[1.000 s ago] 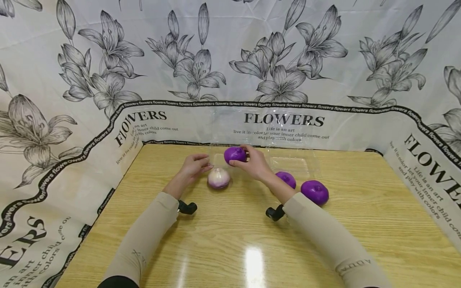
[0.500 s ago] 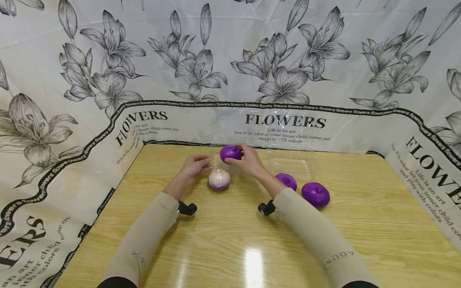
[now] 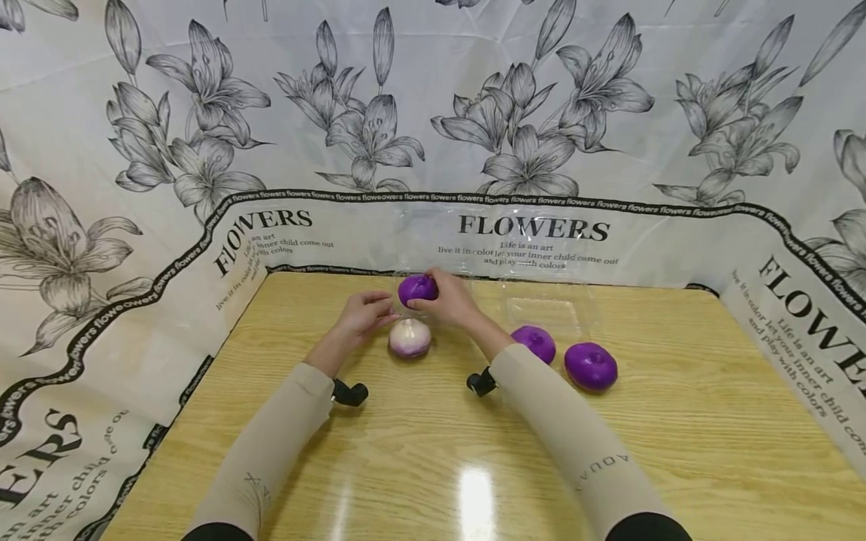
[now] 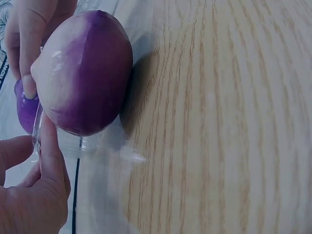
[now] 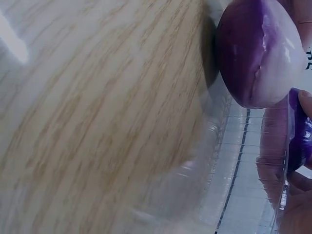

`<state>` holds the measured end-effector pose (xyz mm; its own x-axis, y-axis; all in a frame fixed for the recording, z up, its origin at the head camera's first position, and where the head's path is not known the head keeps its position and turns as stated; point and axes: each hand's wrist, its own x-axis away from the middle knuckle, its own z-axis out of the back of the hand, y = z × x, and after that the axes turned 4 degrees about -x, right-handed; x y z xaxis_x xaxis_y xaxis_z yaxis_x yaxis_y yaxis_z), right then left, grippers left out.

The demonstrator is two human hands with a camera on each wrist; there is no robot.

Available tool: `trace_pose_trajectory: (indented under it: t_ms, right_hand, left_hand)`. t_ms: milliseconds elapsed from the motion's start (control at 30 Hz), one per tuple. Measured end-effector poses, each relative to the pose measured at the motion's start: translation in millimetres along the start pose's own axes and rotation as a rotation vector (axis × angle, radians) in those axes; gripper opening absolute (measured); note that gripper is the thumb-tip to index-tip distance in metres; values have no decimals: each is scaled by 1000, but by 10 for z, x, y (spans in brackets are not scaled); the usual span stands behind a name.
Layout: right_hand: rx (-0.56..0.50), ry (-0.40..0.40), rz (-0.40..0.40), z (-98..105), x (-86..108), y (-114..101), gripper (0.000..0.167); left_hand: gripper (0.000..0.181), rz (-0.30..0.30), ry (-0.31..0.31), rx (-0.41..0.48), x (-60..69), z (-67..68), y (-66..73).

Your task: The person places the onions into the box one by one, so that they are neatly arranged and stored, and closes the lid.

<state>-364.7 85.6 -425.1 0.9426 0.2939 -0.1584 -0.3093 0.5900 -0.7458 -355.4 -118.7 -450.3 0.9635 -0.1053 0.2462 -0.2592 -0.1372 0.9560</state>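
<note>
My right hand (image 3: 452, 297) grips a glossy purple onion (image 3: 416, 289) between thumb and fingers, over the left clear plastic box at the back of the table. In the left wrist view, my left hand (image 4: 36, 195) pinches the rim of that clear plastic box (image 4: 37, 127) between thumb and finger. In front of the box a white-and-purple onion (image 3: 409, 338) sits on the table, touched by neither hand. Part of the held onion is hidden behind the box wall and the white-and-purple onion in the left wrist view.
Another clear plastic box (image 3: 541, 309) with a raised lid stands at the back, to the right. Before it lie two purple onions, one (image 3: 534, 343) partly behind my right forearm and the other (image 3: 591, 367) further right. Flower-printed cloth (image 3: 379, 233) surrounds the wooden table (image 3: 406, 451).
My right hand has carried the purple onion leftward, above the left box. My left hand stays at the box rim, and the white-and-purple onion has not moved.
</note>
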Motion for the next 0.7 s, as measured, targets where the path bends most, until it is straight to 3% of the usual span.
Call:
trace_pose_trajectory:
  t_ms: [700]
  right_hand:
    - [85, -43, -45, -95, -117, 74, 63]
  left_hand:
    - [41, 0, 0, -13, 15, -7, 13]
